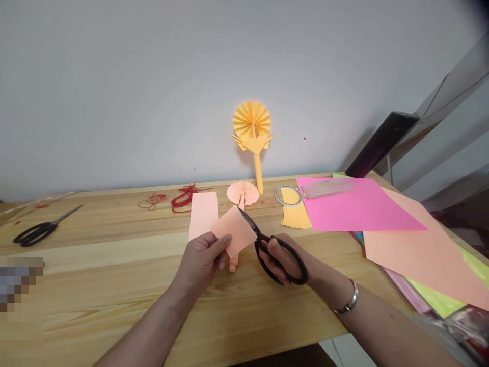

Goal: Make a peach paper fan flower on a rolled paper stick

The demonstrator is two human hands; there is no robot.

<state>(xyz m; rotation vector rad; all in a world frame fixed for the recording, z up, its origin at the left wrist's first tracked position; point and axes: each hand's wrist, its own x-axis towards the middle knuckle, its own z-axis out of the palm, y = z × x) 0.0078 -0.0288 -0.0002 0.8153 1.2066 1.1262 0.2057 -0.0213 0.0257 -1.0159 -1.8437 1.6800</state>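
Observation:
A small piece of peach paper [235, 230] is pinched between the thumb and fingers of my left hand [206, 252]. My right hand [284, 257] has its fingers through the handles of black scissors [260, 235], whose blades meet the paper's upper right edge. Behind the paper lies a pink folded paper fan [243, 193] on a rolled paper stem, partly hidden by my hand and the sheet. A pale pink paper strip [204, 214] rests on the table just left of it.
A yellow paper fan [252, 120] leans against the wall. Red string [185, 198] and a second pair of scissors [40, 232] lie left on the wooden table [114, 285]. A tape ring [288, 195] sits on yellow paper [296, 216]; coloured sheets [362, 211] spread to the right.

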